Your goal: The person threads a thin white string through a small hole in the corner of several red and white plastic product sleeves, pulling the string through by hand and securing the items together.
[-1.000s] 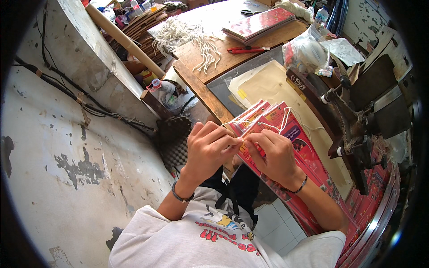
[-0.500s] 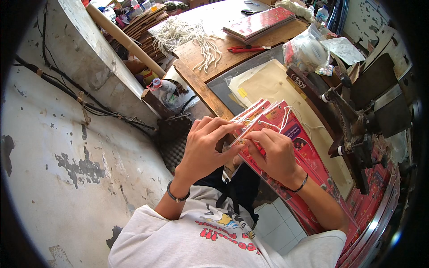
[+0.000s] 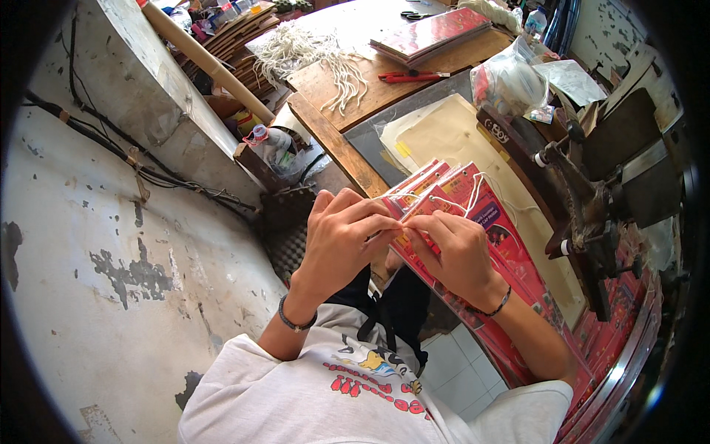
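Several red printed sheets [image 3: 510, 255], looking like hanging calendars, lie overlapped in front of me with their top edges toward my hands. A white cord [image 3: 474, 194] is looped through the top of one sheet, and another short length runs to my fingers. My left hand [image 3: 342, 238] is closed in a pinch at the stack's upper left corner, its fingertips meeting those of the right. My right hand [image 3: 457, 255] also pinches there, thumb and index pressed together over the sheets. The bit of cord between the fingertips is mostly hidden.
A pile of white cords [image 3: 307, 59] lies on the wooden table [image 3: 322, 144], near a red-handled cutter [image 3: 410, 77] and another red stack [image 3: 433, 35]. Dark metal machinery [image 3: 592, 200] stands on the right, beside cream sheets [image 3: 436, 129]. A peeling wall [image 3: 111, 222] borders the left.
My left fingers have curled in tighter and come together with the right fingertips. The right hand and the red sheets stay almost where they were.
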Tool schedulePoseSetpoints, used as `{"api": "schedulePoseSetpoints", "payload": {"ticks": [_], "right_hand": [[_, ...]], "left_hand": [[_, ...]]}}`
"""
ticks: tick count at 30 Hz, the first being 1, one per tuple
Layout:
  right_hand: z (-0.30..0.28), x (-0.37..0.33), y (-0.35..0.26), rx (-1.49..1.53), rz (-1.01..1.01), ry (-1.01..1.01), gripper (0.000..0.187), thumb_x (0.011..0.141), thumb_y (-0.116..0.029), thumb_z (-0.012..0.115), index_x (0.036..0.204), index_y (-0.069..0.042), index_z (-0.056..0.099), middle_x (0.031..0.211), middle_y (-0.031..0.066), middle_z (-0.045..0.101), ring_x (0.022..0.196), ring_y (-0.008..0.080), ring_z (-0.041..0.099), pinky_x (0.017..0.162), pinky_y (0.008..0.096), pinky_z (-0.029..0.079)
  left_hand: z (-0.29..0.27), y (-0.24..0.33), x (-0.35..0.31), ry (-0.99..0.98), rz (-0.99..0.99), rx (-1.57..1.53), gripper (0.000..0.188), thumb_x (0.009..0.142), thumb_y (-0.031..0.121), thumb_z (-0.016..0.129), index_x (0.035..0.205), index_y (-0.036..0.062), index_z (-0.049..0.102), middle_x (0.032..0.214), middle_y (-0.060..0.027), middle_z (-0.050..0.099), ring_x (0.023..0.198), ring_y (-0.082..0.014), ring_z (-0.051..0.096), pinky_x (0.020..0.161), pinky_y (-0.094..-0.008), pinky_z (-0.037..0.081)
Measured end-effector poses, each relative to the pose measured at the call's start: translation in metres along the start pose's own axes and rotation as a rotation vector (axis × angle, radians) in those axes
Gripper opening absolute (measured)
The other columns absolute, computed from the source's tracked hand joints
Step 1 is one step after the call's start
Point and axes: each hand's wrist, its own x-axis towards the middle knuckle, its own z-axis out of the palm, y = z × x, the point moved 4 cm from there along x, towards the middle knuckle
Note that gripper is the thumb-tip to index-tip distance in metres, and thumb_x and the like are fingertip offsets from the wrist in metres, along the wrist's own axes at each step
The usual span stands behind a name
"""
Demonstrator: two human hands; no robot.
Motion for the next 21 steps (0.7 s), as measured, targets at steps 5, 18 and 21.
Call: {"api": "schedulePoseSetpoints", "payload": {"ticks": [5, 18, 21], "right_hand": [[0.0002, -0.0005, 0.0018, 0.026, 0.025, -0.001, 0.012, 0.092, -0.015, 0.070, 0.096, -0.006, 0.066, 0.078, 0.0092, 0.067, 0.067, 0.0276, 0.068, 0.059, 0.0370, 0.054], [0.0003, -0.0010, 0.0065, 0.087, 0.076, -0.009, 0.014, 0.091, -0.011, 0.070, 0.103, -0.005, 0.066, 0.085, 0.0114, 0.069, 0.074, 0.0304, 0.070, 0.062, 0.0386, 0.055], [0.0002, -0.0010, 0.0077, 0.106, 0.073, 0.014, 0.014, 0.091, -0.010, 0.070, 0.103, -0.004, 0.066, 0.085, 0.0117, 0.069, 0.075, 0.0309, 0.070, 0.063, 0.0388, 0.055]], "left_hand": [[0.0006, 0.0045, 0.0032, 0.094, 0.015, 0.042, 0.014, 0.072, 0.024, 0.086, 0.082, 0.0209, 0.078, 0.083, 0.0085, 0.071, 0.079, -0.0110, 0.060, 0.073, -0.0306, 0.038], [0.0065, -0.0025, 0.0035, 0.040, -0.115, -0.089, 0.022, 0.078, 0.029, 0.081, 0.095, 0.0165, 0.077, 0.092, 0.0037, 0.070, 0.088, -0.0173, 0.060, 0.080, -0.0339, 0.041], [0.0021, 0.0031, 0.0062, 0.013, -0.145, -0.238, 0.023, 0.080, 0.020, 0.083, 0.101, 0.0119, 0.077, 0.095, -0.0028, 0.073, 0.091, -0.0214, 0.063, 0.086, -0.0367, 0.045]]}}
